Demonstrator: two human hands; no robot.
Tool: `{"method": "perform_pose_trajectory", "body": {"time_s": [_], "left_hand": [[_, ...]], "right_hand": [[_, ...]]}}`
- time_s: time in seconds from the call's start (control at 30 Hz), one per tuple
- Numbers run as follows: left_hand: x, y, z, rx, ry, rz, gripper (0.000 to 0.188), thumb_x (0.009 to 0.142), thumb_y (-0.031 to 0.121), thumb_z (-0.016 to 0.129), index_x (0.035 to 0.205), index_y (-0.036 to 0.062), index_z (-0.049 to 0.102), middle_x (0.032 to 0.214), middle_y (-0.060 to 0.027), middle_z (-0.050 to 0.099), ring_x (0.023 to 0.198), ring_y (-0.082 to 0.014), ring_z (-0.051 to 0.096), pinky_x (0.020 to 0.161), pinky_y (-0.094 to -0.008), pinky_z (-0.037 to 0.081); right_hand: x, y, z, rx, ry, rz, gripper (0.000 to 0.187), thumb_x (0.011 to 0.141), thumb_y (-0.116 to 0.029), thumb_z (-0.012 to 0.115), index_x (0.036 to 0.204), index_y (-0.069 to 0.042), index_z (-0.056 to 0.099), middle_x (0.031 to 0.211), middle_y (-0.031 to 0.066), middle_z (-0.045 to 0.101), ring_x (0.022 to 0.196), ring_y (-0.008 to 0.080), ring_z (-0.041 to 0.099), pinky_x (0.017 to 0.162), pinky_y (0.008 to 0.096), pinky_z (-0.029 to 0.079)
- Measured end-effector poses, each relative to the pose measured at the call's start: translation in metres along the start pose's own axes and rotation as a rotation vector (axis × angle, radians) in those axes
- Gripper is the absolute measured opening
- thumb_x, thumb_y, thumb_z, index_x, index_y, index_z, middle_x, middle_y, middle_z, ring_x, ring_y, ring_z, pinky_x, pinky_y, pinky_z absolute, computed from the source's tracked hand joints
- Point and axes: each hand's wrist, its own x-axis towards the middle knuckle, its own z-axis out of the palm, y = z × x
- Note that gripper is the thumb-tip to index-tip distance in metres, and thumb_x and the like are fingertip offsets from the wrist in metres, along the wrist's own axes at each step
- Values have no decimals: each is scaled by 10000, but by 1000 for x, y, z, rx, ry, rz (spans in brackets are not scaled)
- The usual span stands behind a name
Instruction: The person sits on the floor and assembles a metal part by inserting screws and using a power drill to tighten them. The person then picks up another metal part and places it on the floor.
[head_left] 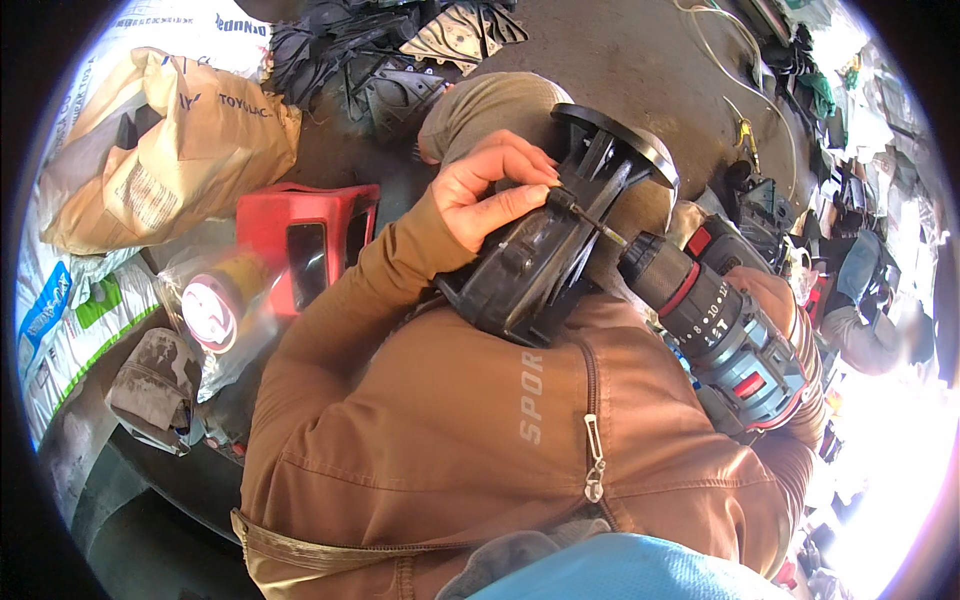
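Cordless drill point(725, 335) bit pointing upper-left into black plastic part point(545, 250), left hand point(490, 190) clamped there, right hand hidden

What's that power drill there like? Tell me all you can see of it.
The cordless drill has a dark grey-blue body with red trim, a red button and a black ribbed chuck collar ringed with small markings. It looks like hard plastic. It lies tilted, nose toward the upper left, with a thin driver bit reaching into the black plastic part. The right hand is hidden behind it, so its grip cannot be seen. The left hand rests on the black part near the bit's tip.
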Motion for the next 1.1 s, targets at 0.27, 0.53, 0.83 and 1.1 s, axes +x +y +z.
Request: {"method": "perform_pose_trajectory", "body": {"time_s": [0.27,0.53,0.83,1.1], "left_hand": [[-1,4,4,8,47,14,66,861,53,584,909,15,609,989,-92,565,1009,-201,534,908,-326,392],[-1,3,7,5,80,37,40,860,53,594,879,19,602,971,-86,580,964,-180,555,870,-300,416],[-13,24,1,-452,171,-369,292,929,192,477,1132,10,581,1193,-122,529,1146,-215,489,944,-355,396],[-34,29,-1,-141,63,-193,144,844,21,593,966,-14,662,1119,-126,587,1040,-189,550,908,-299,425]], "right_hand": [[10,18,-6,-16,-24,-150,363,592,-144,675,879,55,573,711,142,570,621,308,596,527,373,472],[11,16,-14,-53,-80,-106,375,599,-142,683,904,41,566,700,135,559,589,311,581,519,377,458],[-9,-15,14,110,-25,273,350,644,-152,742,909,26,598,778,106,611,674,224,611,628,319,486],[-30,-8,30,109,32,40,483,597,-200,783,960,43,578,707,91,563,572,240,565,524,342,469]]}}
